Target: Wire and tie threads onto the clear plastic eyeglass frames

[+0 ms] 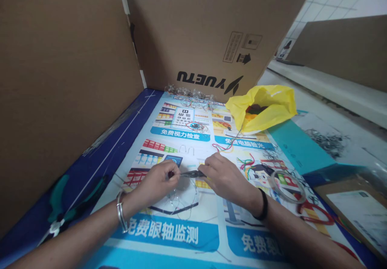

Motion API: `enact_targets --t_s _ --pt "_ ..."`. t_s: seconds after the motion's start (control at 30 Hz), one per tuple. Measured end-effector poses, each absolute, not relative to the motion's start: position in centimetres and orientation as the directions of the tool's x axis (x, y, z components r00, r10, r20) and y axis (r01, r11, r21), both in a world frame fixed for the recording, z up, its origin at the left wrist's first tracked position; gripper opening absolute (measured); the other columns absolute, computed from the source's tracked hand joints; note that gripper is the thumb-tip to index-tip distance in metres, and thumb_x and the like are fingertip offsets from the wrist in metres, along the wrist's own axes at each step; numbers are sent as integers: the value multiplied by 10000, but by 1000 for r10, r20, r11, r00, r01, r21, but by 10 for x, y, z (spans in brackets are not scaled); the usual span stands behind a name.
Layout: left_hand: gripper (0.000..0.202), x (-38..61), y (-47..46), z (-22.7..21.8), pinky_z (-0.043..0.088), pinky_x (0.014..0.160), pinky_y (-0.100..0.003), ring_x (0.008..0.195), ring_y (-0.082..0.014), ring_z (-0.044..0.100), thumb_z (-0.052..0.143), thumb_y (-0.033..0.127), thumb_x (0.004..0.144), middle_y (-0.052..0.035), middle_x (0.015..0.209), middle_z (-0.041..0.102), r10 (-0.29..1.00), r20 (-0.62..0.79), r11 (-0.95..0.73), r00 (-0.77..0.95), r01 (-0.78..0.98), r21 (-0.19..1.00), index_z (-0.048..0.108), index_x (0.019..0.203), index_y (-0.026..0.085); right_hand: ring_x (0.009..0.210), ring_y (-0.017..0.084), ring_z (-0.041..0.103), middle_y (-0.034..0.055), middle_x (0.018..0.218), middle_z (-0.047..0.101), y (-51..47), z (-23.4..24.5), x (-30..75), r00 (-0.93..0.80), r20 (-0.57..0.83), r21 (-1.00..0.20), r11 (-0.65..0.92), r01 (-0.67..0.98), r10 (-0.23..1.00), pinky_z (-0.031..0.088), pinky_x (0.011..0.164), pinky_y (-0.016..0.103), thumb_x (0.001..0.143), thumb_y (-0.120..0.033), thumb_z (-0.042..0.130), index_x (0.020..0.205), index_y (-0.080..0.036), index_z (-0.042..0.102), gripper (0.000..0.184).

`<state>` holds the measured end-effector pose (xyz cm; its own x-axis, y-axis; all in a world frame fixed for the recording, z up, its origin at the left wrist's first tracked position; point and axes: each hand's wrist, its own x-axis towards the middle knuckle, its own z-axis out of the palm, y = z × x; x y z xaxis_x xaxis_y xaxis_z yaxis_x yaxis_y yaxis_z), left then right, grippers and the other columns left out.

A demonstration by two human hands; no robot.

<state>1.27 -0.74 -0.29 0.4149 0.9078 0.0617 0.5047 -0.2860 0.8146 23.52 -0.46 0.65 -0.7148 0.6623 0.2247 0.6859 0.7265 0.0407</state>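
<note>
pliers (191,174), small and dark, span the gap between the two hands low on the printed poster mat (169,232). left to right: a cardboard wall (60,79) closes off the side; green-handled cutters (60,204) lie on the blue border, well apart from the work. the left hand (159,182), with metal bangles (121,212) at its wrist, has its fingertips pinched narrow on a small red piece (171,174) at the tool's left end. fine wire (184,204) lies in loose loops on the mat just below both hands. the right hand (225,178), with a black band (264,204) at its wrist, is closed over the tool's other end; how far the tool's tips stand apart cannot be told. further right are coloured wires (246,166), a yellow bag (272,104) lying open near the back wall, a clear ring (286,186), red scissors (316,216) and a heap of metal bits (328,142). judged risks: the red piece is small and could slip out of so slight a pinch, and the slack loops could catch under a wrist and kink if either hand shifts.
</note>
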Motion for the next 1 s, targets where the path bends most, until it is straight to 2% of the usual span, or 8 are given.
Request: enact_targets --t_s 0.2,0.47,0.7,1.0 --pt "112 13 -8 -4 353 610 -244 651 -121 475 448 129 717 16 661 526 921 77 -277 381 506 817 487 625 180 827 198 436 73 826 536 -6 9 235 -710 253 43 725 687 658 349 739 319 804 -174 537 915 -159 587 122" --pt "115 14 -8 -2 346 604 -243 635 -119 467 459 129 706 23 635 502 923 86 -278 376 493 824 478 602 174 760 179 420 53 759 531 -5 7 235 -715 279 67 730 680 641 344 689 298 820 -133 483 817 -161 584 105" --pt "114 13 -8 -4 341 604 -242 639 -119 468 459 125 709 23 640 500 917 98 -292 386 484 825 481 609 176 744 163 429 42 722 534 -2 1 236 -711 312 23 743 669 630 354 678 268 825 -114 476 770 -161 580 127" --pt "112 14 -7 -3 343 590 -240 622 -115 462 450 142 711 25 629 492 918 51 -261 393 503 824 474 607 176 773 167 439 38 750 546 0 -3 237 -712 254 -15 739 673 654 368 697 266 797 -124 521 767 -167 572 73"
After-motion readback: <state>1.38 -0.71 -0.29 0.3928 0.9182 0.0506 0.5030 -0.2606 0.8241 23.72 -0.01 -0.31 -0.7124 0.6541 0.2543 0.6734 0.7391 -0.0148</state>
